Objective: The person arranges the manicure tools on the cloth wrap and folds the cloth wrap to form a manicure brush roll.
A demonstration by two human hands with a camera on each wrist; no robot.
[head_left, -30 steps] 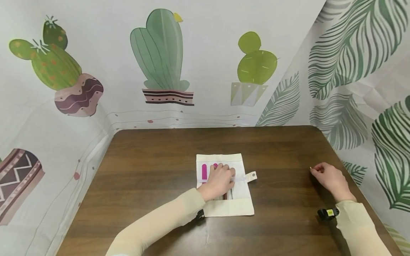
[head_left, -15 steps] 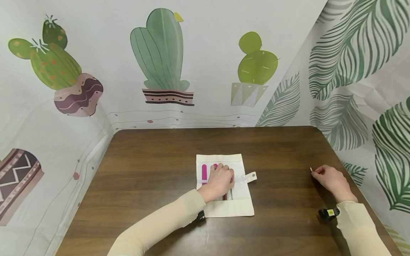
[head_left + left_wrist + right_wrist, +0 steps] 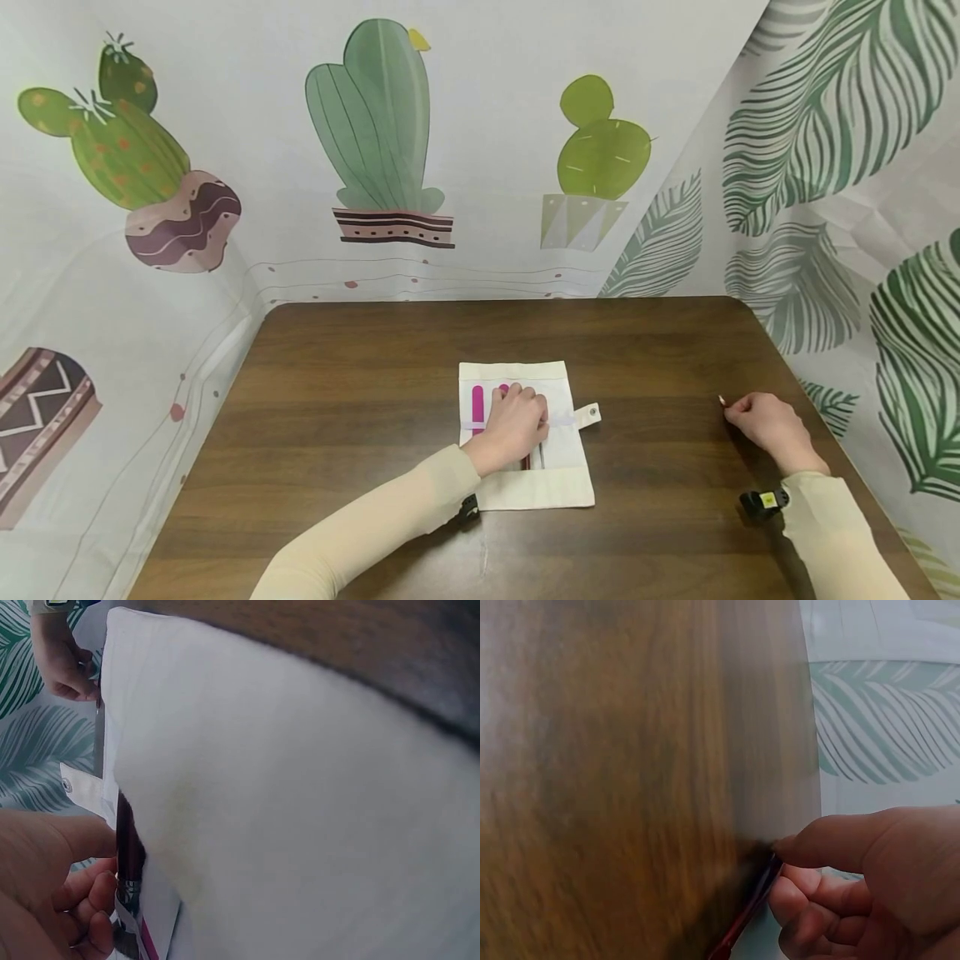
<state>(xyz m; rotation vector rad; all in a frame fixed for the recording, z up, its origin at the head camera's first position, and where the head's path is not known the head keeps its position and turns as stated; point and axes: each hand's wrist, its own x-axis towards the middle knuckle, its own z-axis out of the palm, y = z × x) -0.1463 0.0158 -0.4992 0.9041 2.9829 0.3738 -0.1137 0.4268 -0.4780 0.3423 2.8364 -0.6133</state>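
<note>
An off-white fabric roll case (image 3: 536,492) lies unrolled on the table. Two pink round-ended strips (image 3: 477,404) show in it, along with a dark red, silver-collared brush (image 3: 129,859) and a thin grey rod (image 3: 542,456). My left hand (image 3: 517,421) rests over the case, fingers bent, fingertips right at its pale elastic band (image 3: 562,419); I cannot tell whether they grip it. In the left wrist view the thumb lies against the brush. Off to the right, my right hand (image 3: 772,421) pinches a slim dark red stick (image 3: 754,906); its pale tip points outward in the head view.
The brown wooden table (image 3: 360,367) extends on both sides of the case. A strap with a snap (image 3: 591,413) sticks out from the case's right edge. Behind the table hangs a cactus-print cloth (image 3: 495,167), with leaf-print cloth (image 3: 795,233) to the right.
My right hand has shifted slightly left and down with the stick, whose pale tip shows more now. My left hand and the case have barely moved.
</note>
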